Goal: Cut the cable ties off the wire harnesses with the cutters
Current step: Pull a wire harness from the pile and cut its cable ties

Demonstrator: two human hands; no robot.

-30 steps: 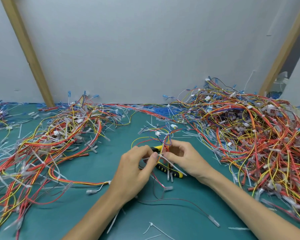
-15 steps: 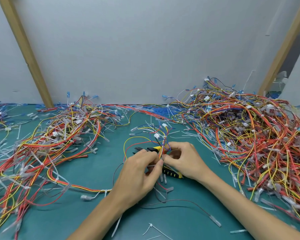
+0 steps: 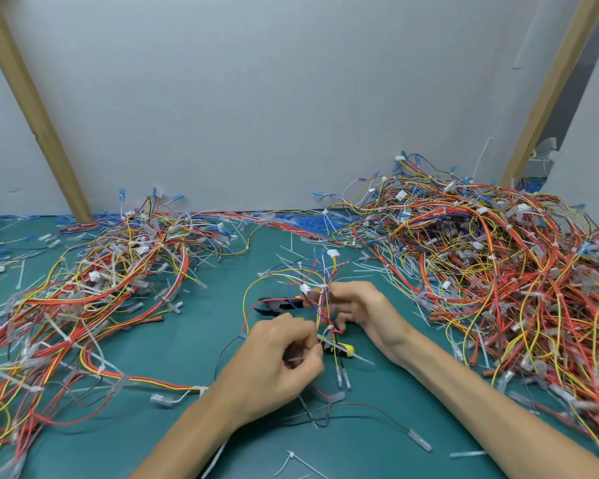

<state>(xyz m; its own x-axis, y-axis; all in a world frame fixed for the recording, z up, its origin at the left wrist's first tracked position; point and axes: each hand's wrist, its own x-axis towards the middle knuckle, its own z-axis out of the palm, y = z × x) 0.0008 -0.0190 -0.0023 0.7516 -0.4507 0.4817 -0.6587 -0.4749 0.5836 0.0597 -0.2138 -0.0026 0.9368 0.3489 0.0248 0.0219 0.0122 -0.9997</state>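
Observation:
A small wire harness (image 3: 320, 288) of red, yellow and blue wires with white connectors stands up from the green mat at centre. My right hand (image 3: 358, 311) grips it, fingers curled round the bundle. Just below and to the left, my left hand (image 3: 279, 363) pinches a thin white cable tie (image 3: 293, 359) at the harness's lower end. The cutters (image 3: 272, 305) lie on the mat under both hands, black jaws pointing left and yellow-black handle (image 3: 343, 350) showing between the hands. Whether a hand touches them is hidden.
A big heap of tied harnesses (image 3: 498, 271) fills the right side. Another heap (image 3: 94, 292) spreads over the left. Cut white ties (image 3: 291, 459) and loose wires litter the mat (image 3: 194, 326). A grey wall with wooden battens stands behind.
My left hand has drawn back toward me and away from the right hand. The cutters' black jaws have come into view at the left. The right hand has shifted slightly away with the harness.

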